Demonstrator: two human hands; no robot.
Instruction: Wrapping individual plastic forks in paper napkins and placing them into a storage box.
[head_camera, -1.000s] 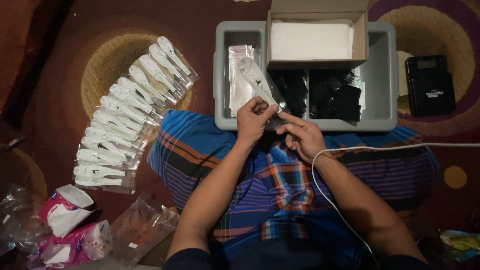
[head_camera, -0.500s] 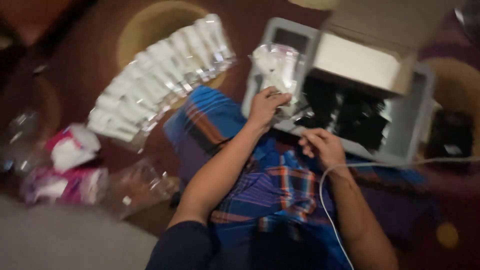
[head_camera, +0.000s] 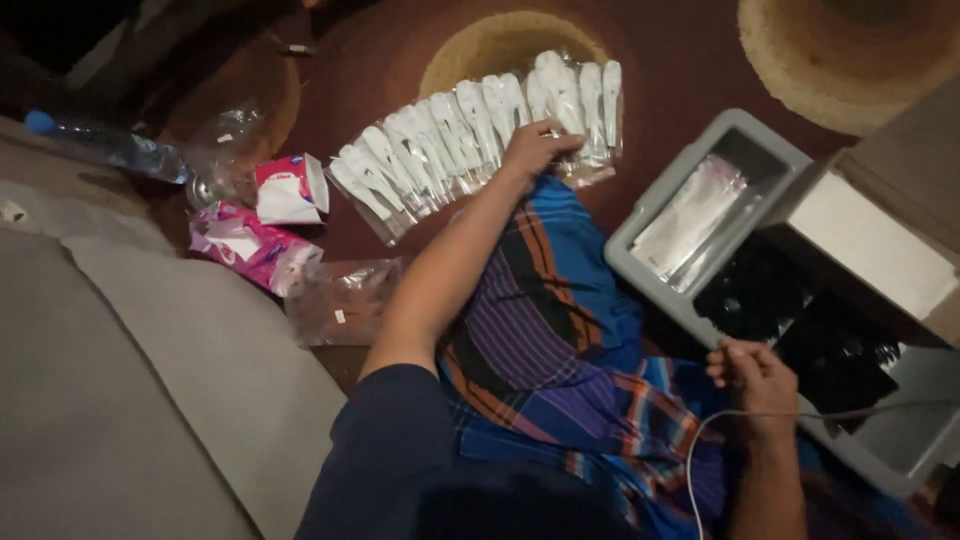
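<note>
- Two hands show beyond our blue striped lap cloth (head_camera: 560, 340), and they are well apart from each other.
- Nearest to us, our right hand (head_camera: 752, 378) rests at the near edge of the grey tray (head_camera: 655, 205), fingers curled loosely; we cannot tell whether it grips anything, though a thin white cable (head_camera: 700, 440) passes just under it.
- In that tray lie clear empty sleeves (head_camera: 690, 215) on the left and black parts (head_camera: 800, 330) on the right, with a white cardboard box (head_camera: 870, 245) propped over the far side.
- Farther out, our left arm stretches forward and to the left, and our left hand (head_camera: 535, 150) lies palm down, fingers closed on the near end of the row of bagged white pieces (head_camera: 470, 125) on the carpet (head_camera: 690, 60).
- That row fans from lower left to upper right; each bag's long axis points away from us, so the left hand meets the bags at their near ends, and it is plainly the nearer hand to them.
- Off to the left lie pink and white packets (head_camera: 260, 230), a crumpled clear bag (head_camera: 345, 300) and, farthest, a plastic bottle (head_camera: 110, 145).
</note>
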